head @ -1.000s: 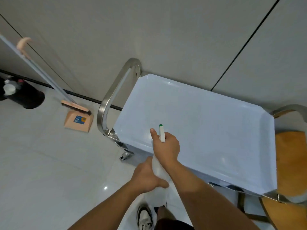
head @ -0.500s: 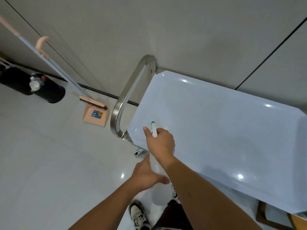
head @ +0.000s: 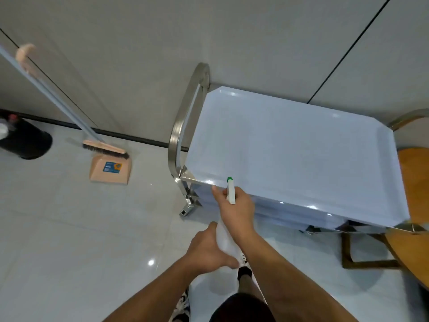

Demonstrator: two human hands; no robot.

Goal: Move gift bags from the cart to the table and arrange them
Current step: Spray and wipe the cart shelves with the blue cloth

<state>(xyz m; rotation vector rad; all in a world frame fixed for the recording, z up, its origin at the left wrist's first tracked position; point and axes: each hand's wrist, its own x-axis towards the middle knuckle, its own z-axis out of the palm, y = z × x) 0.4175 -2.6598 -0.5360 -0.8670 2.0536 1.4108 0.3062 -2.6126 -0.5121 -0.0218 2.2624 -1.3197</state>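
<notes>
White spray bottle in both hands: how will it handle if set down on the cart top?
The spray bottle looks tall and narrow, so probably tippy upright. The cart top is glossy, so it may slide if nudged. Held by right hand and left hand; fill level hidden, weight unclear.

I read this as a service area of a restaurant or hotel — glossy pale floor tiles [head: 69,240], plain grey wall panels [head: 139,54] with dark seams. A stainless trolley [head: 301,154] with a steel handle [head: 185,117] stands against the wall, a broom [head: 102,149] and dustpan [head: 111,169] lean nearby, beside a black bin [head: 27,145] — and a wooden chair [head: 415,187].
</notes>
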